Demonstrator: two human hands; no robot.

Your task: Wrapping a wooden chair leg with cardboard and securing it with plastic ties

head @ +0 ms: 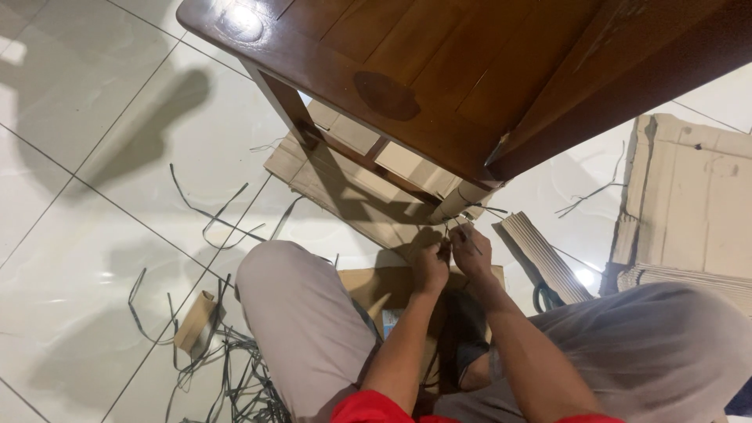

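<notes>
1. lying on the glossy white tiled floor (70, 235), flat brown corrugated cardboard sheets (689, 196) are seen at the right and under the dark polished wooden chair (407, 70).
2. a small cardboard tube (193, 319) is set among loose grey plastic strapping strips (227, 368).
3. the wrapped chair leg end (458, 200) is met by both hands: the left hand (429, 266) and right hand (471, 251) are pinched narrowly on thin strips there.

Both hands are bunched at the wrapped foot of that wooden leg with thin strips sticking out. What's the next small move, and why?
Probably pull the loose strip away from the wrapped leg. Left hand and right hand already pinch at its base, strip ends stick out free, and the wrapping is on.
</notes>
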